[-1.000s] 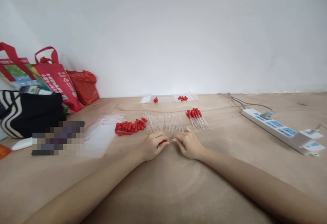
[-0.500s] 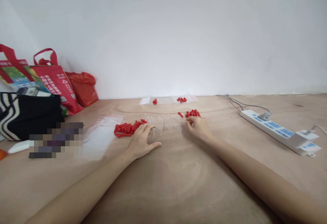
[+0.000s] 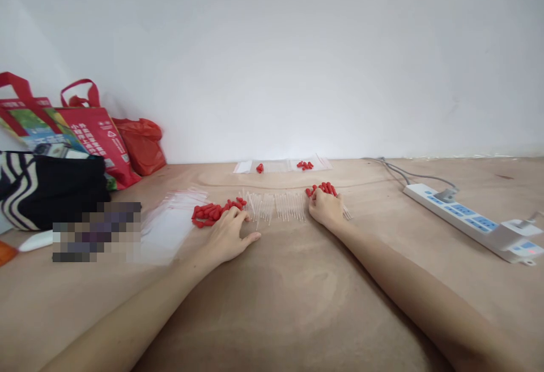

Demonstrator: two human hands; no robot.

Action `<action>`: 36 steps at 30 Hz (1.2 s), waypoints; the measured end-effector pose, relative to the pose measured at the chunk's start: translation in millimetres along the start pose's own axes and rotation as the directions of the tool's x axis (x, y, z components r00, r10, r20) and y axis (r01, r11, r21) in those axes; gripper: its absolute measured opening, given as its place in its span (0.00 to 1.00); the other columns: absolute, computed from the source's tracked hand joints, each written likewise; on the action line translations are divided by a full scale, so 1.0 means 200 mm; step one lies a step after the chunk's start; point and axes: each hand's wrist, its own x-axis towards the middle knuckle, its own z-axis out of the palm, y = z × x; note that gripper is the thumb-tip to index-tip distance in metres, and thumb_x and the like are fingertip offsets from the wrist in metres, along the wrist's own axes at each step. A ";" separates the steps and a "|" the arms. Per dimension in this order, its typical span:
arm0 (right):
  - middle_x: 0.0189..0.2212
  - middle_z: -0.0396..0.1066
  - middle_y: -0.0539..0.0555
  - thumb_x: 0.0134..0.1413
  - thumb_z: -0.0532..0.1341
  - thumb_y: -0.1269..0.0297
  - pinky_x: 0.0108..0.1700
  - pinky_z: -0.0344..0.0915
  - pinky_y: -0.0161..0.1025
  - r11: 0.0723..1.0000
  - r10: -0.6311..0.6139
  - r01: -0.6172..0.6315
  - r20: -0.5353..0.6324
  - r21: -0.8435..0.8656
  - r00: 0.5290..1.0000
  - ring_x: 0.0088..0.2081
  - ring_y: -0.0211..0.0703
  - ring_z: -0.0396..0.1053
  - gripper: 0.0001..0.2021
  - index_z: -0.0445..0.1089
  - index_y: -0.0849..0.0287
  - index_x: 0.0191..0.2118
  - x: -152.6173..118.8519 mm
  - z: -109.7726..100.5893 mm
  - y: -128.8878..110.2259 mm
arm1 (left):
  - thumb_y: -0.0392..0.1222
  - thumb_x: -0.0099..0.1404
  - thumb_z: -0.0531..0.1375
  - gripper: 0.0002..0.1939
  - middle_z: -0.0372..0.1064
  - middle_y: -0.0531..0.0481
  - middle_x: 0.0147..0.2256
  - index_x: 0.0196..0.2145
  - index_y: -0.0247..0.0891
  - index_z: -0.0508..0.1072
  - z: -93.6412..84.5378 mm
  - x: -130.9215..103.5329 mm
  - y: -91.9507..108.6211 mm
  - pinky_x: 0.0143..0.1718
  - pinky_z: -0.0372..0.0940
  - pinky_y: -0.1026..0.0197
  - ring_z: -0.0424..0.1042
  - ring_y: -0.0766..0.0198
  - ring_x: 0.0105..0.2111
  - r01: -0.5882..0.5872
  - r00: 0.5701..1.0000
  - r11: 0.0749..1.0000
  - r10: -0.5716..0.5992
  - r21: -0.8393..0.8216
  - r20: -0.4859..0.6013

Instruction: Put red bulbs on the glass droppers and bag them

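Observation:
My left hand rests on the table beside a pile of red dropper bulbs, fingers bent and thumb spread, holding nothing that shows. Between my hands, thin clear tubes lie side by side in rows. Past their right end is my right hand, its fingers closed at a red dropper bulb; its fingertips are partly hidden. Further red bulbs lie in a row just behind that hand. A few tube ends stick out at its right side.
Flat clear zip bags lie left of the red pile. Against the wall, another clear bag carries small red bulbs. A white power strip with cables stands right. Shopping bags and a black striped cloth bag fill the left.
My right hand has shifted slightly, and the lone red bulb now sits against the row of bulbs. My left hand has drawn back a little from the tubes. The view has turned slightly left.

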 end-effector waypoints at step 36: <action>0.28 0.69 0.50 0.57 0.46 0.69 0.38 0.45 0.38 0.707 -0.633 0.666 -0.208 0.236 0.746 0.27 0.36 0.63 0.06 0.57 0.60 0.32 -0.34 -0.07 0.04 | 0.39 0.62 0.52 0.07 0.68 0.49 0.33 0.35 0.37 0.69 0.20 0.02 0.19 0.39 0.60 0.57 0.66 0.61 0.36 -0.429 0.892 0.849 0.346 -0.308 -0.290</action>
